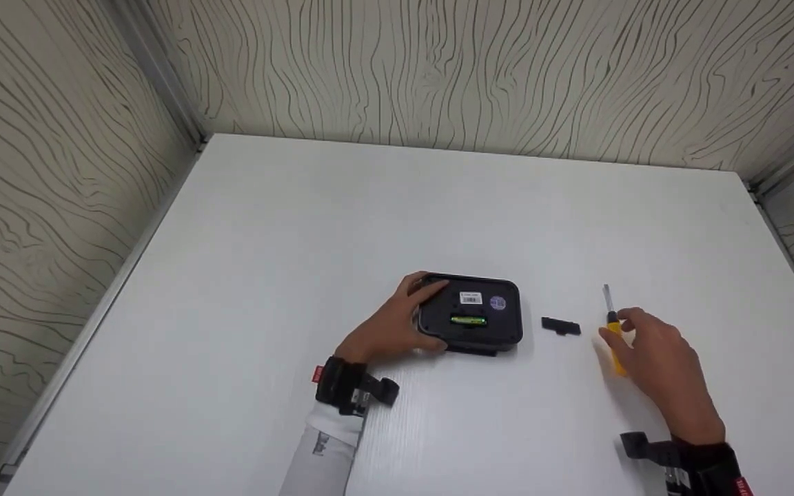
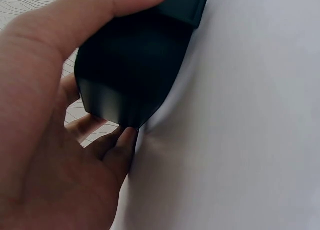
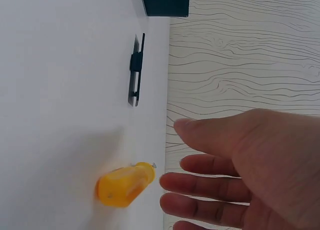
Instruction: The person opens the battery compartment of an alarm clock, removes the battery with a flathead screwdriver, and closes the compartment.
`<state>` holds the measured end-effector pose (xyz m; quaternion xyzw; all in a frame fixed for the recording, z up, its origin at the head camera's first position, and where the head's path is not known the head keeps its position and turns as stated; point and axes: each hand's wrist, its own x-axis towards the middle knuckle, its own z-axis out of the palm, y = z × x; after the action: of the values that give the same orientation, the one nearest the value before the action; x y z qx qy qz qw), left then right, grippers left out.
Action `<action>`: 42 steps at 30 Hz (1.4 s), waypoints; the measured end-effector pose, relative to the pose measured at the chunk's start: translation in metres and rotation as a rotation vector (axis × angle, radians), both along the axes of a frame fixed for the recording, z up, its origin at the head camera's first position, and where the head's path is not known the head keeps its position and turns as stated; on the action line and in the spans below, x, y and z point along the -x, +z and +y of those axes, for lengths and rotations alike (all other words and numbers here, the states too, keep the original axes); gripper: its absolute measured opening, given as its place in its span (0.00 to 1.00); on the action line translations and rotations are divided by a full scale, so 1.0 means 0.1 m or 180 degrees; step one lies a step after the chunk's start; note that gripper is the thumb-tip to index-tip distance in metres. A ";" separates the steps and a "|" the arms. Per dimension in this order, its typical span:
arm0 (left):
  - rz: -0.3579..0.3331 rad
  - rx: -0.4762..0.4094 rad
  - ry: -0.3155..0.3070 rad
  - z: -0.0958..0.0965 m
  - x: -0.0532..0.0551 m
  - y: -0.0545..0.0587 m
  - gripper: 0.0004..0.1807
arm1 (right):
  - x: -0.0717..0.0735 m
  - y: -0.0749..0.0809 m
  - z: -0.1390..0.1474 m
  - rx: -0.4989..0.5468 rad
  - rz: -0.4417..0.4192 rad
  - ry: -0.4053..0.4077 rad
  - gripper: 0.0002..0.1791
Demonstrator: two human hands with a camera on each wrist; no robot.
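My left hand (image 1: 390,327) grips the left end of a black box-shaped electronic device (image 1: 507,324), thumb along the near side and fingers at the far side. The device's labelled underside faces up, and a green battery (image 1: 469,320) lies in its uncovered slot. In the left wrist view, the thumb and fingers span the dark casing (image 2: 130,60). A small black battery cover (image 1: 561,326) lies right of the device. Further right, my right hand (image 1: 666,372) hovers beside a yellow-handled screwdriver (image 1: 616,348). The right wrist view shows its fingers (image 3: 205,185) loosely extended, apart from the handle (image 3: 125,185).
The white tabletop (image 1: 300,227) stretches around both hands. Wood-grain-patterned panels (image 1: 438,76) rise behind the table and along its sides. A grey metal post (image 1: 156,69) stands at the back left corner.
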<state>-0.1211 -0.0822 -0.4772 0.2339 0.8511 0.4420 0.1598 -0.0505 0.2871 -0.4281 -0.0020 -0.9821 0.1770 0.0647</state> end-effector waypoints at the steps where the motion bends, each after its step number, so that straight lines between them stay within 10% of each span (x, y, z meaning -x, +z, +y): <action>1: -0.0001 0.0000 -0.0001 0.00 0.00 0.00 0.52 | 0.01 0.00 -0.01 0.0028 0.0035 0.0017 0.20; 26: -0.0003 -0.0005 0.0000 0.00 0.00 0.02 0.51 | 0.07 0.06 -0.14 0.0169 -0.0087 0.0456 0.43; 42: 0.0038 0.0008 -0.0079 0.00 0.00 0.03 0.52 | 0.06 -0.03 -0.10 0.0082 0.0316 0.0566 0.52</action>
<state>-0.1212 -0.0817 -0.4740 0.2468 0.8496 0.4376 0.1604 -0.0563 0.2769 -0.4313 0.0931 -0.9716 0.1945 0.0973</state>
